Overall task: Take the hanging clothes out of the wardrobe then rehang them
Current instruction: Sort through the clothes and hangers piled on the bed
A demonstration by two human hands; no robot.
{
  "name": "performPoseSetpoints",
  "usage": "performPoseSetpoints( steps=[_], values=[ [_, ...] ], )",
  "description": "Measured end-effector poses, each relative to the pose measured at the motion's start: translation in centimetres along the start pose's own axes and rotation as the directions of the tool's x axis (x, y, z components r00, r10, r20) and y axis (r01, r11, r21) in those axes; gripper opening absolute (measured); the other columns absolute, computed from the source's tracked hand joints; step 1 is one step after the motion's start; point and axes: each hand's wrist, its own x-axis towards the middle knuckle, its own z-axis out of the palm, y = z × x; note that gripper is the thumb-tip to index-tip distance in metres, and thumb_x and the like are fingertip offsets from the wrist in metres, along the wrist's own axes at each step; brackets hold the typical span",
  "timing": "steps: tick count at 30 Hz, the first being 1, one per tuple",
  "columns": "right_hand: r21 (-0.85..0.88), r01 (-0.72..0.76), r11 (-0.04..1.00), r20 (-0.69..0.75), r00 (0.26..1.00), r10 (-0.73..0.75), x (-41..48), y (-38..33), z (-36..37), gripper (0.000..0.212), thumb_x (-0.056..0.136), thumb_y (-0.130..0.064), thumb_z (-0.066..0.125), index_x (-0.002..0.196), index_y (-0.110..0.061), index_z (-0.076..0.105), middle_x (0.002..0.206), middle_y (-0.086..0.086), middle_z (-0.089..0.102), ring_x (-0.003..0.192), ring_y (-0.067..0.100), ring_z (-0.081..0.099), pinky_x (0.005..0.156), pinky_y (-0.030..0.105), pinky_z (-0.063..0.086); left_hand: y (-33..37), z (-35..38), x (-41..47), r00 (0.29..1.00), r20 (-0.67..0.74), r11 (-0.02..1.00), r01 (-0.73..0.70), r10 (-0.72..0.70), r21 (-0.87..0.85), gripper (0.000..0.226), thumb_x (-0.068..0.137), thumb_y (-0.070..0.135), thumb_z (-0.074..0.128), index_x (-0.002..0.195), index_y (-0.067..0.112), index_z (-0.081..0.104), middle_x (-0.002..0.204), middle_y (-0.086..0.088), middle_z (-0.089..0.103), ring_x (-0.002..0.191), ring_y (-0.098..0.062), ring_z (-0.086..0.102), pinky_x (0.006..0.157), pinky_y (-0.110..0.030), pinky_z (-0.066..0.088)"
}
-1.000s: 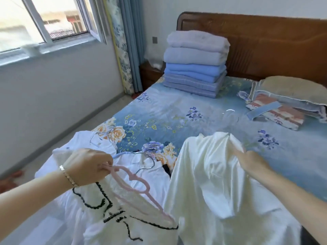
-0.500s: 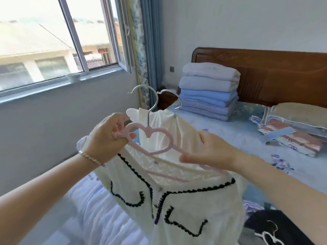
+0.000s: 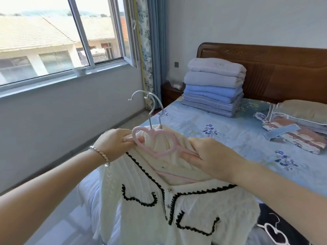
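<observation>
head view: a person holds a cream cardigan (image 3: 159,206) with black scalloped trim up above the foot of a bed (image 3: 230,138) covered in a blue floral sheet. the cardigan hangs on a pink heart-shaped hanger (image 3: 160,153), its neckline open below the heart and its body falling toward the lower edge of the frame. the left hand (image 3: 113,144), with a bracelet (image 3: 101,153) at the wrist, has its fingers curled round the hanger's left arm together with the cardigan's shoulder. the right hand (image 3: 212,156) grips the hanger's right arm in the same way, fingers wrapped under the pink bar and the cloth. two metal hooks (image 3: 150,122) rise close together above the heart; what the rear hook belongs to cannot be told. at lower right a dark garment (image 3: 261,216) lies on the bed with a white heart-shaped hanger (image 3: 275,232) on it. well behind, a stack of folded quilts (image 3: 212,85) stands against the wooden headboard (image 3: 276,71), with a pillow (image 3: 300,110) to its right. a window (image 3: 53,41) with a cup (image 3: 79,71) on its sill and a blue curtain (image 3: 152,50) fill the left wall.
</observation>
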Motion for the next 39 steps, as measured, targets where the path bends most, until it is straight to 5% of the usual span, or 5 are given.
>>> performPoseSetpoints(
  steps=[3,10,22,32,39],
  values=[
    [0.078,-0.026,0.997,0.016,1.0,0.024,0.2,-0.5,0.3,0.032,0.091,-0.042,0.052,0.066,-0.025,0.039,0.065,-0.011,0.045,0.062,0.007,0.045,0.063,0.027,0.037,-0.9,0.1,-1.9,0.994,-0.035,0.993,0.101,-0.103,-0.054,0.058,0.078,0.059,0.061,0.041,0.02,0.04,0.042,0.006,0.037,0.048,-0.013,0.035,0.047,-0.025,0.028],
    [-0.021,-0.107,0.994,0.216,0.97,0.109,1.2,-3.2,5.6,0.033,0.098,-0.046,0.03,0.095,-0.018,0.046,0.092,0.006,0.054,0.099,0.027,0.056,0.07,0.031,0.034,-6.4,-1.4,-6.1,0.979,-0.067,0.98,0.196,-0.194,0.039,0.078,0.045,0.084,0.031,0.049,0.007,0.044,0.046,0.003,0.035,0.047,-0.015,0.032,0.048,-0.026,0.028],
    [0.524,-0.122,0.843,0.334,0.94,-0.072,8.1,-7.2,12.1,0.032,0.097,-0.035,0.041,0.07,-0.018,0.038,0.058,-0.01,0.034,0.045,0.001,0.033,0.048,0.018,0.026,-15.0,-6.5,0.1,0.925,0.231,0.943,0.252,-0.301,0.218,0.077,0.033,0.089,0.044,0.05,0.014,0.035,0.056,0.002,0.033,0.055,-0.019,0.03,0.054,-0.029,0.027],
    [0.397,-0.604,0.691,0.468,0.781,0.414,19.8,8.9,28.5,0.031,0.096,-0.04,0.043,0.09,-0.01,0.05,0.078,-0.004,0.049,0.069,0.013,0.044,0.065,0.029,0.034,-23.3,17.6,18.9,0.835,0.474,0.935,0.127,-0.281,0.331,0.056,0.072,0.07,0.057,0.055,0.019,0.042,0.062,0.002,0.046,0.061,-0.016,0.041,0.053,-0.026,0.031],
    [-0.086,-0.768,0.634,0.258,0.598,0.759,26.1,21.9,39.9,0.017,0.097,-0.029,0.04,0.093,-0.019,0.054,0.106,0.009,0.051,0.1,0.028,0.049,0.069,0.031,0.03,-26.2,37.4,26.9,0.818,0.548,0.905,-0.086,-0.175,0.417,0.045,0.089,0.06,0.037,0.1,0.023,0.061,0.106,-0.002,0.065,0.116,-0.023,0.042,0.089,-0.034,0.032]
  ],
)
